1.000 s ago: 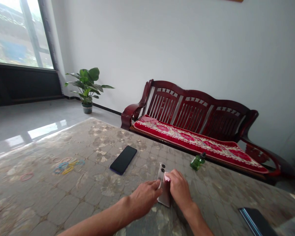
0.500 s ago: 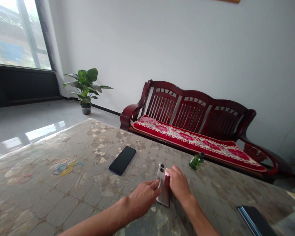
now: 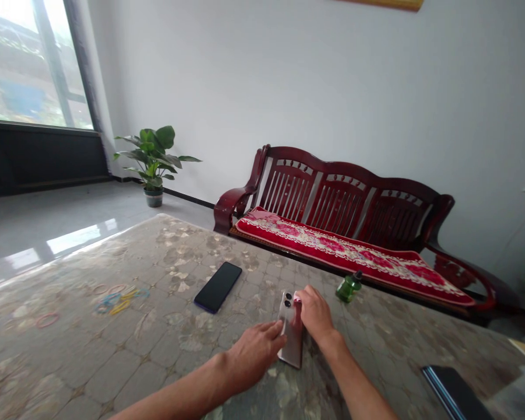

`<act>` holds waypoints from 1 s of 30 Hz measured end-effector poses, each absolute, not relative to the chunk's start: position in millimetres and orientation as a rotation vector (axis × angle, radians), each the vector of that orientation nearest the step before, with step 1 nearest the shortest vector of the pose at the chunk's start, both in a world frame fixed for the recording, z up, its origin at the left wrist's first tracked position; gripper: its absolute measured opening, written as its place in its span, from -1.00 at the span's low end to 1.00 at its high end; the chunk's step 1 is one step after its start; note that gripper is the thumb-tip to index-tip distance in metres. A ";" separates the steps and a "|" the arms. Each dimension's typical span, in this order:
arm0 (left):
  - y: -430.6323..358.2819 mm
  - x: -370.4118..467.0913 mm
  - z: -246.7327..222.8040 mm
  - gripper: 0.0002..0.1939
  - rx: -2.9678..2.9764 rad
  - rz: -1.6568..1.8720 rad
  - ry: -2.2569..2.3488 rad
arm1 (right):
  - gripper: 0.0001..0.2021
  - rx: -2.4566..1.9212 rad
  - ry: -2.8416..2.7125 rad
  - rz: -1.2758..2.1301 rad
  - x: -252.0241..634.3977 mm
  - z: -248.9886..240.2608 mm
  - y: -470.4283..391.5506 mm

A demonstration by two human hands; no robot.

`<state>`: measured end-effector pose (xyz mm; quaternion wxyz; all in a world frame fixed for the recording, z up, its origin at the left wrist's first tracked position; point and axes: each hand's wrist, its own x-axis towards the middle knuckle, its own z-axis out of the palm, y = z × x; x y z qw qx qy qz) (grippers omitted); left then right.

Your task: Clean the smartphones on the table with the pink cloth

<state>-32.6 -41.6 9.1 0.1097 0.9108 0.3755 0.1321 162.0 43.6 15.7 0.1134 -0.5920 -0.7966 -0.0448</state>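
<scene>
A silver phone lies back up on the patterned table, its two dark camera lenses at the far end. My left hand rests against the phone's left side, fingers lying over its edge. At the upper right of the phone, my right hand has its fingers closed on a small white and pink cloth, which touches the phone's back; most of the cloth is hidden by the fingers. A dark phone lies screen up, farther left.
On the table, several coloured rubber bands lie at left, a green bottle stands right of my hands, and stacked dark phones sit at lower right. Behind are a red wooden bench and a potted plant.
My right hand has moved slightly up along the phone, toward its camera end, with the cloth. My left hand has hardly moved. The view has tilted slightly.
</scene>
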 end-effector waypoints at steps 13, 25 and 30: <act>-53.9 -1.1 0.1 -0.36 2.410 0.422 1.536 | -0.75 -1.767 -2.321 -0.232 162.5 14.4 11.1; -30.7 -37.3 32.2 -0.46 2.357 0.124 1.686 | -0.60 -1.605 -2.205 0.101 180.7 4.3 -21.0; -26.9 -36.9 36.5 -0.48 2.380 0.033 1.675 | -0.71 -1.743 -2.069 0.213 170.7 9.4 11.5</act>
